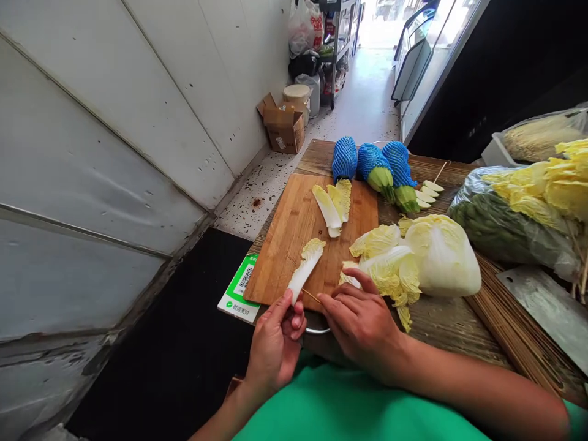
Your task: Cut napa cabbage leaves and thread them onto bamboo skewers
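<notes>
My left hand [278,337] pinches the white base of a napa cabbage leaf [307,263] above the near edge of a wooden cutting board [275,245]. Between the fingers of my right hand [361,318] is a thin wooden skewer [311,295], its far end at the leaf's base; whether it has pierced the leaf I cannot tell. More cut cabbage leaves [331,207] lie at the back of the board. Loose yellow leaves [390,263] and a pale cabbage head [443,254] sit just right of my right hand.
Squashes in blue foam nets [344,158] stand behind the board, beside pale slices on a skewer [427,195]. At right are bagged greens [505,226], a bundle of skewers [514,324] and a cleaver [551,306]. A green QR-code sign [239,291] pokes out under the board's left corner.
</notes>
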A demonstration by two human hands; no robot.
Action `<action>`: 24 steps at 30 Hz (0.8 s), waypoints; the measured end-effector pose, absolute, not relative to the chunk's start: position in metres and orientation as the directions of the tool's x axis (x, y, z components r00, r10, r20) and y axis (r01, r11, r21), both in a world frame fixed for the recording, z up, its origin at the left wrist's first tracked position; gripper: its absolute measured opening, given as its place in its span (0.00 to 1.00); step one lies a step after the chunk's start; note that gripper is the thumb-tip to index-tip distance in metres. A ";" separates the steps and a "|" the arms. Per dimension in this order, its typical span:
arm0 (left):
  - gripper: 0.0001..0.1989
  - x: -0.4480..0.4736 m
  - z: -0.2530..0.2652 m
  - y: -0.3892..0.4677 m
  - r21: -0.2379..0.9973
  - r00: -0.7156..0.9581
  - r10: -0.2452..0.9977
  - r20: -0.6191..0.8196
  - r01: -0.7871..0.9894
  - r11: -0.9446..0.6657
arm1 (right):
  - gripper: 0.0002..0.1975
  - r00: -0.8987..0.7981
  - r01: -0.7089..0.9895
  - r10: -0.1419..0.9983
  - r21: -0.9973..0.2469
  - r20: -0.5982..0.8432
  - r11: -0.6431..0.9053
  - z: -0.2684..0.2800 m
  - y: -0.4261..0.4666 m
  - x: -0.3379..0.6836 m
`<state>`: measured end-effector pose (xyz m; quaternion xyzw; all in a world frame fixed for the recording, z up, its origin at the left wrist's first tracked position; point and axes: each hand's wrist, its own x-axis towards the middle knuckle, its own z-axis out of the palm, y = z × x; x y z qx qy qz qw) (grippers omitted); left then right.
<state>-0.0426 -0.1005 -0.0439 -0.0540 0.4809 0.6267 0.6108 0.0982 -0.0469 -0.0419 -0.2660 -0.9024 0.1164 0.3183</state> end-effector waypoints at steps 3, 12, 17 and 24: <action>0.09 -0.043 -0.043 -0.098 0.463 -0.163 0.723 -0.671 -0.854 0.236 | 0.12 -0.648 0.396 0.548 -0.381 0.528 0.835 -0.044 -0.047 0.098; 0.10 -0.043 -0.042 -0.097 0.434 -0.125 0.723 -0.679 -0.863 0.259 | 0.12 -0.709 0.397 0.505 -0.313 0.493 0.863 -0.048 -0.052 0.099; 0.10 -0.044 -0.044 -0.098 0.438 -0.105 0.735 -0.670 -0.855 0.277 | 0.14 -0.688 0.468 0.549 -0.288 0.475 0.836 -0.048 -0.051 0.099; 0.08 -0.044 -0.046 -0.097 0.452 -0.109 0.744 -0.659 -0.848 0.276 | 0.13 -0.701 0.434 0.538 -0.319 0.469 0.843 -0.048 -0.053 0.100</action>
